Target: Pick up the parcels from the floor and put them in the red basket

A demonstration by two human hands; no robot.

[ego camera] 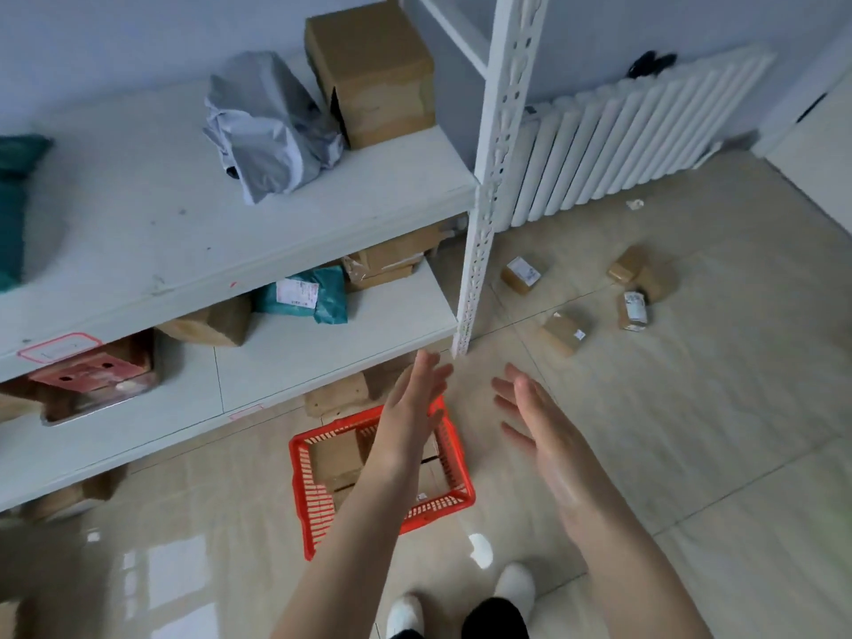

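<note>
Fingers (pixel 431 371) of the left hand (pixel 410 408) are held straight and close together, with nothing gripped. Fingers (pixel 509 394) of the right hand (pixel 539 435) are loosely spread and likewise empty. The left hand is raised over the red basket (pixel 302 481), the right hand just to its right.

Red basket: set on the floor (pixel 691 431), near, beside the foot of the white shelf (pixel 322 334). Brown boxes (pixel 334 458) are seen inside it.

Parcels on floor, far right, well apart from the basket: labelled box (pixel 521 274), plain box (pixel 565 333), and a cluster of three (pixel 638 288) lying against one another.

Step judged: reach for the next parcel. The plain box, nearest the basket, is best taken first. Each parcel should be gripped across opposite flat faces. The cluster should be worked from its outer edge so neighbours are not knocked away.

Appearance: small brown cardboard cartons, taped, some carrying white labels. They are judged rigid and light.
</note>
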